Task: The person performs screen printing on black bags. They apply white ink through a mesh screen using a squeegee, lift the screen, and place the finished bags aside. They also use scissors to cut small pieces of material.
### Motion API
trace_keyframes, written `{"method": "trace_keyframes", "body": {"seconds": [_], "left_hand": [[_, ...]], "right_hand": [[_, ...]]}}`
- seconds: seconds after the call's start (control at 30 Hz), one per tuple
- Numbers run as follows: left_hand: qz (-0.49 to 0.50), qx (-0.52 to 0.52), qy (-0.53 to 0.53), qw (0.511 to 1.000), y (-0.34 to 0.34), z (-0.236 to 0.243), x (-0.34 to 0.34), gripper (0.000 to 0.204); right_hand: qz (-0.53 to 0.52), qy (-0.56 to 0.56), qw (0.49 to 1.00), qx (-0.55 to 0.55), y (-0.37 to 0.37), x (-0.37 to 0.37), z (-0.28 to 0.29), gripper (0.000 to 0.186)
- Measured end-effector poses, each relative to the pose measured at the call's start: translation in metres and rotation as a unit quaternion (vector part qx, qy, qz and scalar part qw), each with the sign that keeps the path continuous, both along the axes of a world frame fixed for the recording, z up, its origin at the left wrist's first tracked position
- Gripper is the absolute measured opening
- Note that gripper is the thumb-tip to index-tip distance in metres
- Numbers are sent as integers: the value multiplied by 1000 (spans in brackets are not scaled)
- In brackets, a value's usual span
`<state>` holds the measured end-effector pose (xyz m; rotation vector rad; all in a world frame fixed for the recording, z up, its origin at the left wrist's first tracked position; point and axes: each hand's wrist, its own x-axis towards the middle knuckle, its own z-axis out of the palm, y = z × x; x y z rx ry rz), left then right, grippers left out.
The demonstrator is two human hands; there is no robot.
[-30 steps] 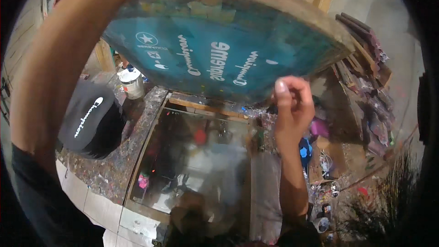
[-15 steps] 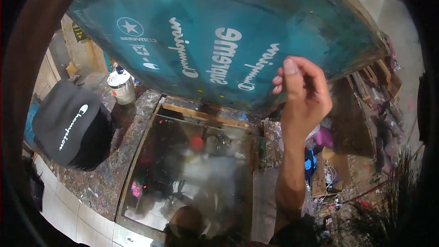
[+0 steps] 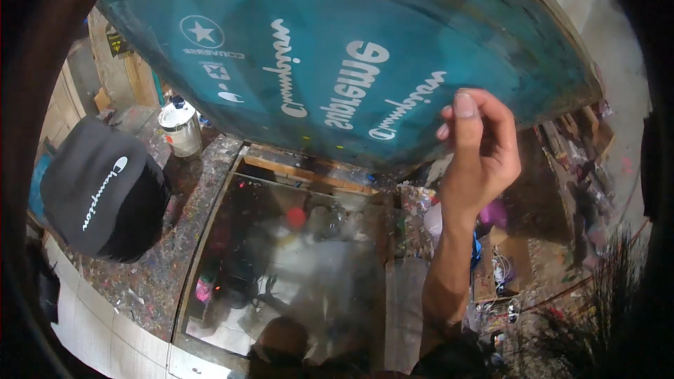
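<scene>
A large teal screen (image 3: 491,35) with white reversed lettering and logos stands raised on edge across the upper view. My right hand (image 3: 477,140) is in front of its lower right part, fingers curled and thumb over the index fingertip; whether it touches the screen or holds anything is hidden. My left hand is out of view; a dark arm-like shape runs up the left rim. Below the screen lies a glass panel (image 3: 309,267) in a wooden frame, with dark reflections. A black fabric piece (image 3: 84,168) with white script sits left of it.
A paint-stained bench (image 3: 147,288) surrounds the glass. A white metal can (image 3: 181,131) stands behind the black piece. To the right are stacked scraps and boards (image 3: 569,161), a cardboard piece (image 3: 512,260) with white cable, and dark bristly material (image 3: 611,288).
The screen fills more of the upper view. My left hand and forearm have left the picture, apart from a dark blur at the rim. My right hand has moved up and rightward.
</scene>
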<state>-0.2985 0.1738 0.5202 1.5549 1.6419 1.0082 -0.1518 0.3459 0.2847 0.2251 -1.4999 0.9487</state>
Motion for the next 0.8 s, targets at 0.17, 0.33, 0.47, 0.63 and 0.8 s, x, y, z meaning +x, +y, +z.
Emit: {"method": "trace_keyframes", "body": {"seconds": [0.17,0.33,0.47,0.63,0.8], "left_hand": [[-15,-4,46,999,2,0,-9,42],[-12,2,51,999,-2,-4,-12,45],[-13,5,54,998,-2,-5,-11,47],[-10,6,55,998,-2,-8,-14,51],[-11,10,56,998,-2,-9,-16,54]], "right_hand": [[-24,18,1000,2,3,-6,-2,14],[-51,21,998,-11,-3,-11,0,15],[-69,21,997,3,-1,-11,-1,15],[-71,29,997,-3,-2,-14,-4,13],[-76,32,997,2,-1,-15,-4,13]]}}
